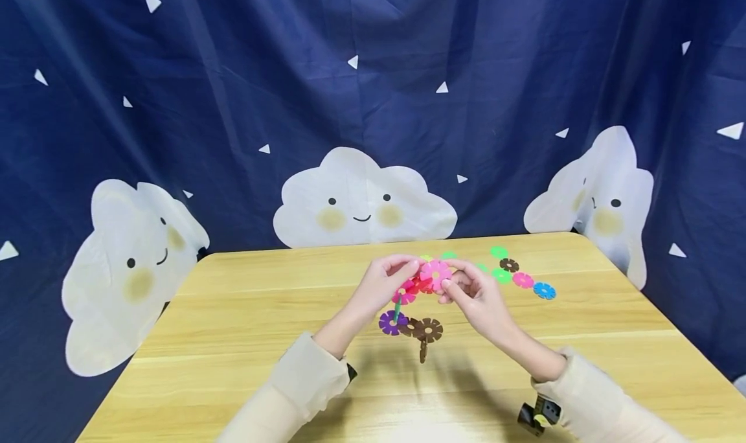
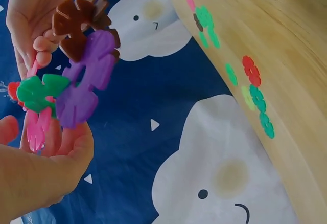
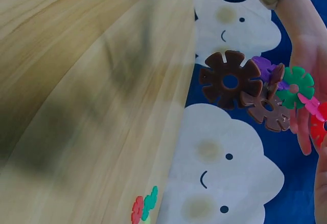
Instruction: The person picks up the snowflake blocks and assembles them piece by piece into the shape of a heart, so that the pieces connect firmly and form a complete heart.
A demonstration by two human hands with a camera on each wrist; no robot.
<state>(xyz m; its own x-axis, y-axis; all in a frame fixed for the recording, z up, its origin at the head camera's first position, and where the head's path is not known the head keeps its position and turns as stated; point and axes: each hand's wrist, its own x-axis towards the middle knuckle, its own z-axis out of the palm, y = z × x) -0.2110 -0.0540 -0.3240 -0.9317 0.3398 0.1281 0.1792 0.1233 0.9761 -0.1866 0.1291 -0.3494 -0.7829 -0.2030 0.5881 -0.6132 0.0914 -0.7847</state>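
We watched two bare hands working close together above the wooden surface (image 1: 245,326), with a chain of flower-shaped discs (image 1: 405,298) hanging between and below them. The left hand (image 1: 384,281) was grasping the upper part of the chain, its thumb bent toward its fingers, though we could not tell exactly which discs it pinched. The right hand (image 1: 474,294) pinched the edge of a light pink disc (image 1: 429,273) between thumb and fingers; we could not tell whether that disc was already slotted into the rest. Below the red disc (image 1: 425,287) and a deeper pink one, we saw a green disc (image 2: 38,93) joined to a purple disc (image 2: 97,68), and next to that several brown discs (image 3: 217,86) at the chain's lower end, one of them turned edge-on in the head view. Beyond the right hand, we noticed loose discs lying on the surface: green (image 1: 498,252), dark brown (image 1: 504,261), pink (image 1: 517,278) and blue (image 1: 539,288). Pale sleeves (image 1: 309,375) covered the forearms, and behind the surface hung a dark blue curtain (image 1: 233,80) printed with smiling clouds (image 1: 361,197) and white triangles.
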